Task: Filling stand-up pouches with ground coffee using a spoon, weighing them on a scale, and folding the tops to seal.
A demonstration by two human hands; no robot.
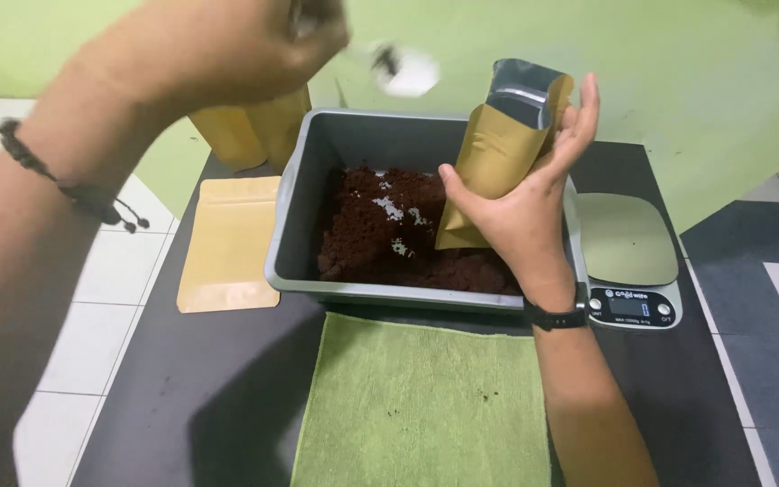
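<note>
Two hands busy here. Right hand (525, 212) is gripping an open kraft pouch (498, 149), fingers wrapped round its back, holding it tilted over the grey tub (308, 180) with its bottom end down near the brown powder (389, 234). Left hand (218, 45) is up high and closed around the handle of a white scoop (403, 70), which is blurry; looks like a bit of powder on it, can't say how much. Scoop sits just left of the pouch mouth, not over it yet.

Progress-wise I'd say early: can't see any powder inside the pouch, the scale (628, 243) to the right has nothing on it, and one flat pouch (230, 242) lies on the tabletop (182, 397) with more standing behind the tub. Green cloth (426, 406) in front.
</note>
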